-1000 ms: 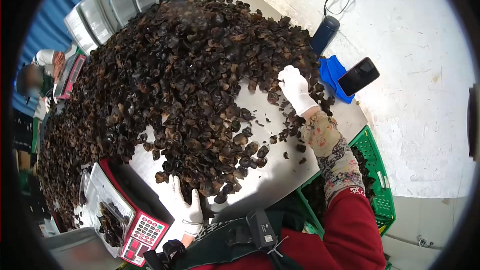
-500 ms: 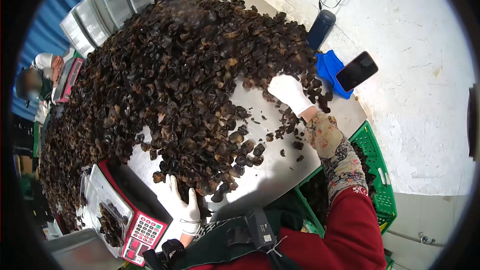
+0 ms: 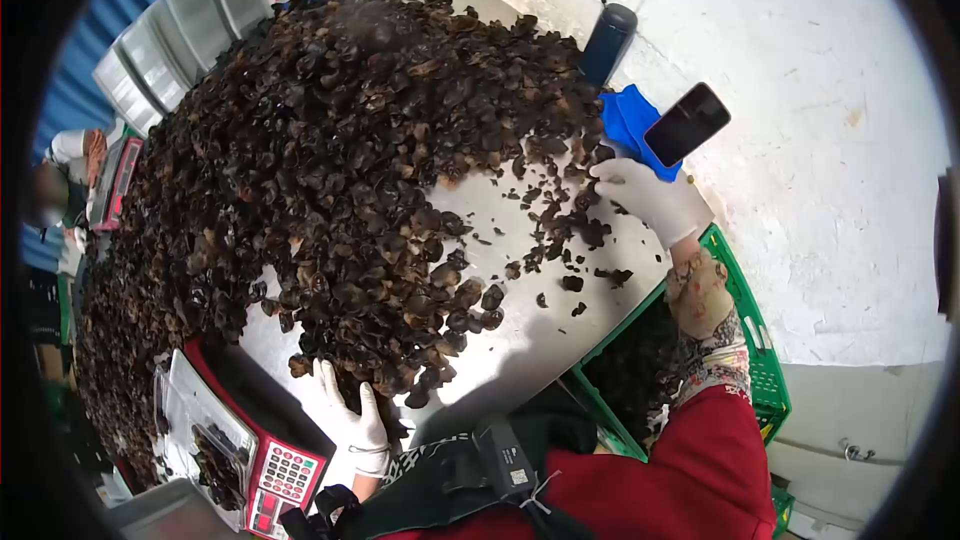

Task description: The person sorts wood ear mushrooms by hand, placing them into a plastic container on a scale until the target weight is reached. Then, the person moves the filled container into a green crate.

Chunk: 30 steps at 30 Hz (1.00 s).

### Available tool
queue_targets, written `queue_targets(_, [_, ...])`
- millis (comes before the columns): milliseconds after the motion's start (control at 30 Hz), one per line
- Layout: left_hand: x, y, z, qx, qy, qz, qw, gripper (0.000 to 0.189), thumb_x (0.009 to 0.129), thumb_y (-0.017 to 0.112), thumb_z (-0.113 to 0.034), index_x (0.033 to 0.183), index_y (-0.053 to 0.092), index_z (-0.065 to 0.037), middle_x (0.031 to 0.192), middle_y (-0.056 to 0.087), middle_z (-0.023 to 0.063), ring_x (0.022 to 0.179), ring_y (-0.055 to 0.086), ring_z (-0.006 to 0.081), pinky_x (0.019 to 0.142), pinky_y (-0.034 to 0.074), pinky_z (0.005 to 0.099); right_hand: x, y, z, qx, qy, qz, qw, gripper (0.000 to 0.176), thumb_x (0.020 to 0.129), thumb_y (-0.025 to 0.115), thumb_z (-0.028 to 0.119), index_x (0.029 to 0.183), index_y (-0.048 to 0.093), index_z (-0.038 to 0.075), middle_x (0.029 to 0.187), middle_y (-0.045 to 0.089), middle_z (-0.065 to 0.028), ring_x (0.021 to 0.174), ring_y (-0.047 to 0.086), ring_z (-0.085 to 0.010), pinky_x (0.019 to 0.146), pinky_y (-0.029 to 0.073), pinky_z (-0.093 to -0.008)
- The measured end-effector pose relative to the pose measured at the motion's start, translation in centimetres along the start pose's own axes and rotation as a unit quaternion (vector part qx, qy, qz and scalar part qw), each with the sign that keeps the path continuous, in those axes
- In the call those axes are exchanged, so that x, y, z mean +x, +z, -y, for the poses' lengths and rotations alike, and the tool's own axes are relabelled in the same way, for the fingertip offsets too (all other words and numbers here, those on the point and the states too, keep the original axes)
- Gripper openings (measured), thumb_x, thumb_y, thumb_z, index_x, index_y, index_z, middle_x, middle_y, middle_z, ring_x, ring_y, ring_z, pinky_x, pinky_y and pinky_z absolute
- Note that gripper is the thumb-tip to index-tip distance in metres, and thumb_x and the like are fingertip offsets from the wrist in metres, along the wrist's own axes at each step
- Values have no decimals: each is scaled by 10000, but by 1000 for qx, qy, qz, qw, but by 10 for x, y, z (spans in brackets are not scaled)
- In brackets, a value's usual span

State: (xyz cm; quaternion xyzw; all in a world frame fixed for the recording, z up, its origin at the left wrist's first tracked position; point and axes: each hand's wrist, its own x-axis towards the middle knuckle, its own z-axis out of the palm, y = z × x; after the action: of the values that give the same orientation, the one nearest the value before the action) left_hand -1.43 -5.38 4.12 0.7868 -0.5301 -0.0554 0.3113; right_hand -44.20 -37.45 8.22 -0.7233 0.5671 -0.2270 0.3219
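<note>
Dark brown, curled pieces (image 3: 330,120) lie in a large heap across a metal table (image 3: 520,340). My left hand (image 3: 350,425), in a white glove, rests at the heap's lower edge with its fingers apart, right of a red scale. Over the table's right edge is my right hand (image 3: 645,195), also gloved in white, beside a few scattered dark pieces and just below a blue cloth (image 3: 625,120). Its fingers point left and look pressed together; whatever they may hold is hidden.
A red scale (image 3: 285,470) bears a tray of pieces. Green crates (image 3: 755,360) stand at the lower right. A phone (image 3: 688,125) and a dark cylinder (image 3: 607,45) are at the upper right. A co-worker (image 3: 70,175) is at the far left.
My right hand has moved right and slightly down, from the heap's edge to the table's edge. The whole view has shifted a little. My left hand stays by the heap.
</note>
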Motion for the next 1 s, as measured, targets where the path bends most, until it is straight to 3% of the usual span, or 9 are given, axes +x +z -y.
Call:
queue_targets(167, [-1,5,9,20,16,-14,1000,686,801,676,-138,1429,427,-18,1462,432,199,1335,392,396,1136,237,503,-26,18,-18,-268,-176,-92,943,468,813,677,135,1274,601,156,1232,591,-68,1047,609,-279,903,504,-379])
queue_targets(267, [-2,6,9,-1,6,-14,1000,677,804,664,-115,1429,425,-14,1464,428,207,1333,404,397,1133,265,483,-27,13,17,-353,-78,16,932,407,832,655,128,1236,614,130,1193,607,-81,1046,607,-285,898,504,-380])
queue_targets(433, [-2,8,9,-24,-6,-8,1000,667,815,649,-97,1435,415,-16,1477,407,216,1348,395,391,1134,287,455,30,10,18,136,-189,-236,944,164,871,648,75,1020,665,9,965,692,-99,857,641,-222,745,500,-293])
queue_targets(467, [-2,7,9,-26,-8,-5,1000,665,819,646,-98,1437,413,-17,1481,401,216,1350,394,390,1135,287,452,36,-1,30,213,-69,-237,945,221,843,663,32,1059,654,-12,965,684,-83,843,624,-159,743,499,-261])
queue_targets(533, [-5,7,10,-57,-17,13,998,668,850,614,-40,1471,368,-54,1522,331,172,1406,313,338,1169,221,426,33,-11,36,43,-205,-246,947,316,828,650,10,1144,635,-9,1054,668,-88,850,621,-150,786,505,-256])
queue_targets(733, [-4,7,7,-41,-17,-1,999,652,849,625,-104,1452,389,-23,1502,368,221,1381,357,389,1156,245,458,5,11,29,-274,-79,106,952,651,762,554,-51,1359,537,208,1433,428,-135,1177,531,-324,912,492,-403])
queue_targets(867, [-3,7,5,-46,-17,2,999,655,851,624,-102,1454,383,-20,1504,365,219,1382,352,391,1158,240,458,33,33,-23,-155,-84,8,984,392,719,595,-88,1065,665,83,1254,586,-105,1029,582,-319,882,490,-376])
queue_targets(900, [-3,7,6,-45,-17,4,999,656,850,624,-101,1455,382,-19,1504,365,219,1382,351,392,1158,240,459,39,30,-20,-118,-233,-36,965,244,834,620,46,1077,618,67,985,653,-90,989,624,-295,839,500,-374])
queue_targets(1000, [-4,9,11,-45,-6,1,999,653,859,618,-104,1457,374,-11,1507,360,218,1393,331,389,1166,219,462,35,-3,55,296,-128,-39,946,403,891,650,92,1284,582,33,1225,641,-95,1096,604,-176,914,480,-283])
